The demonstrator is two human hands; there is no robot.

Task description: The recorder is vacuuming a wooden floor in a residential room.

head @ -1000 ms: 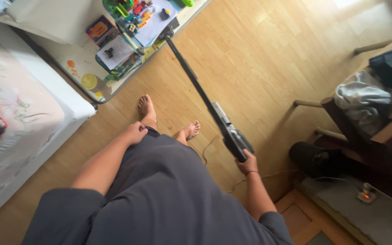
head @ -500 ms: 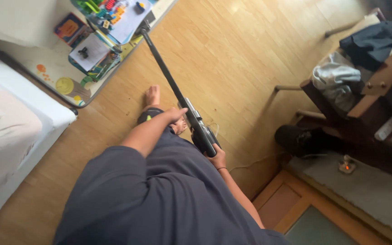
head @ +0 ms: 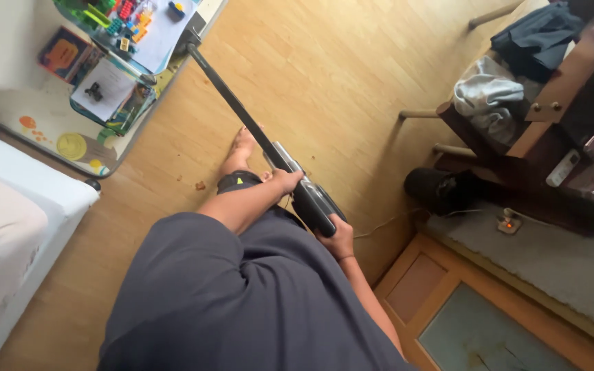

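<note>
- Your right hand (head: 339, 237) has its fingers closed around the rear grip of the stick vacuum (head: 309, 198); the dark body of the machine rises out of that fist, up and to the left.
- Your left hand (head: 285, 181) reaches across your lap, and its fingers curl over the grey part of the vacuum just ahead of the body, touching it where the tube joins.
- So the vacuum lies between your two hands, slanting away from you, with the right hand at its near end and the left hand further along.
- From your left hand the thin black tube (head: 230, 98) runs diagonally up and left over the wooden floor (head: 352, 82).
- The far end of the tube meets the edge of a play mat (head: 49, 117) at the top left, where the vacuum's head is mostly hidden under a sheet of paper (head: 163, 38).
- One bare foot (head: 242, 148) stands on the floor just beside the tube.
- Small crumbs (head: 200, 185) lie on the floor left of that foot.
- Toy bricks (head: 115, 17) and picture books (head: 63, 53) lie on the mat.
- A white bed (head: 15, 227) borders the left side.
- On your right, a wooden chair (head: 551, 96) carries heaped clothes (head: 489, 103), well apart from the vacuum.
</note>
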